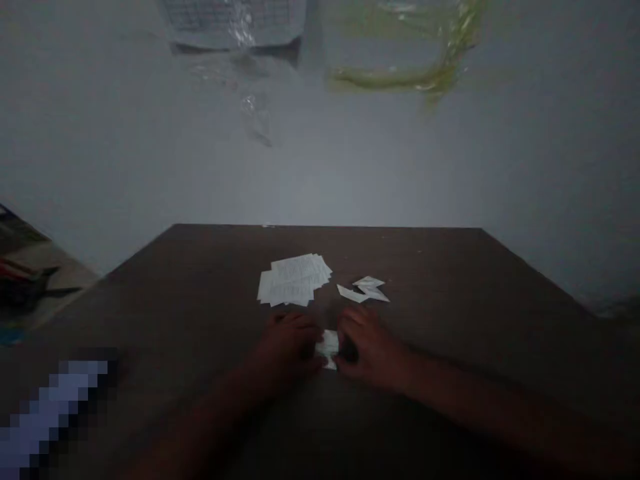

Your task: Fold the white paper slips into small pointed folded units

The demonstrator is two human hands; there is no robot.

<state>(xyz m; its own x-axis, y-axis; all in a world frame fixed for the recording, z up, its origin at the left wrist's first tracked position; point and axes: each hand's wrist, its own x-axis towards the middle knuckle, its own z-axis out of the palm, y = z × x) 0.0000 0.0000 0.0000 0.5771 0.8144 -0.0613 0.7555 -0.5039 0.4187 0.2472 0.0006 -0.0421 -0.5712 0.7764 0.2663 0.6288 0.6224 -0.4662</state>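
L hand (290,347) and R hand (373,350) face each other just below ctr of frame, both low over the dark bench (215,257), one either side of a small white paper (329,342). L forearm (215,407) runs up from bottom L, R forearm (480,393) from lower R edge; both v. dark, L one nearly lost in shadow. Fingers on each hand curled inward, thumb nearer the bottom of frame, gap approx. half open, tips at the paper's L and R edges. Can't tell if they pinch it or just press it down; too dim, and its side edges are partly hidden by the fingertips. Printed sheets (295,283) lie overlapped above L hand, text too small to read. Folded white pieces (369,288) sit just above R hand, close together. Lower L: a pixelated bluish strip (53,413), cut off by frame edge, can't ID. Top of frame: gridded sheet (235,23) and yellow tape (395,79) on the wall (320,160), both cut off & blurry. Clutter at far L edge (25,280) also unclear.
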